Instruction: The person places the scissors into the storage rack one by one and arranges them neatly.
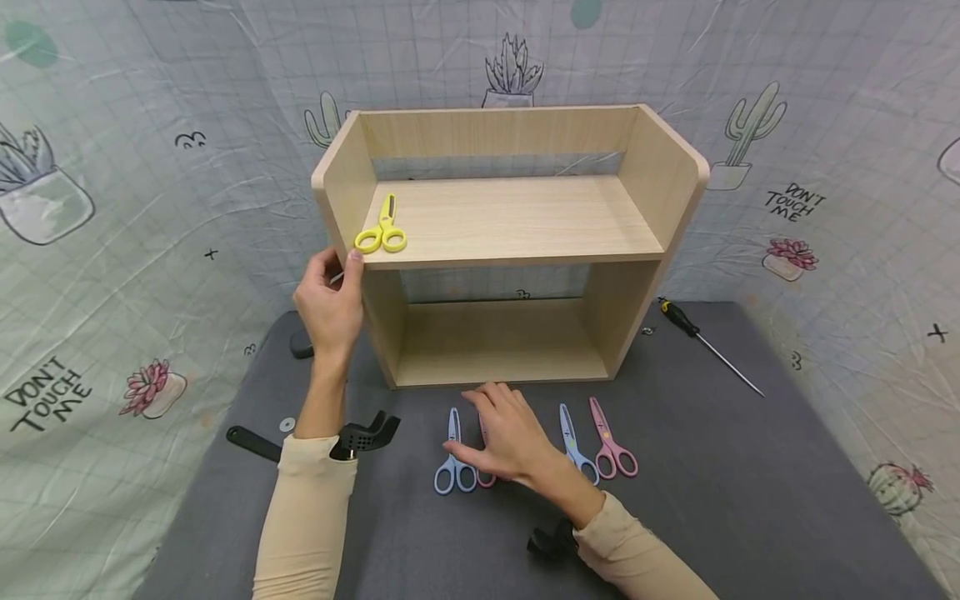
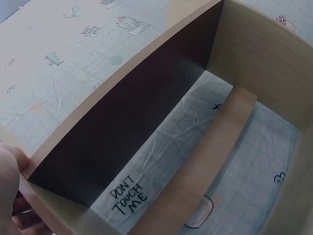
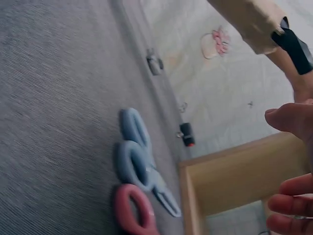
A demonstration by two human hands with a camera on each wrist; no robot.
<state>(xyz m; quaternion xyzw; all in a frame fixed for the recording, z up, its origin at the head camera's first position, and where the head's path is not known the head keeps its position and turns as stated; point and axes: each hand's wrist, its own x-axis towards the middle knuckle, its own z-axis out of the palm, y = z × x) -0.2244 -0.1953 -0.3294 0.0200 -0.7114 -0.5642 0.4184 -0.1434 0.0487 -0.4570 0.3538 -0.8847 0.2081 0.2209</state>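
Note:
A light wooden two-tier shelf (image 1: 510,218) stands upright. My left hand (image 1: 330,304) grips its left side panel, thumb on the front edge at the middle board. Right by that thumb, yellow scissors (image 1: 387,220) lie on the middle board. My right hand (image 1: 513,433), fingers spread and holding nothing, hovers in front of the shelf. It partly covers pink scissors (image 1: 487,482) beside blue scissors (image 1: 454,433). Another blue pair (image 1: 569,432) and pink pair (image 1: 603,427) lie to its right. Blue scissors (image 3: 155,180) and pink scissors (image 3: 146,226) show in the right wrist view.
On the grey tabletop (image 1: 720,500), a screwdriver (image 1: 681,320) lies right of the shelf. A black handle (image 1: 253,442) and a small round disc (image 1: 287,424) are near the left forearm. A printed cloth (image 1: 210,183) hangs behind and along the sides.

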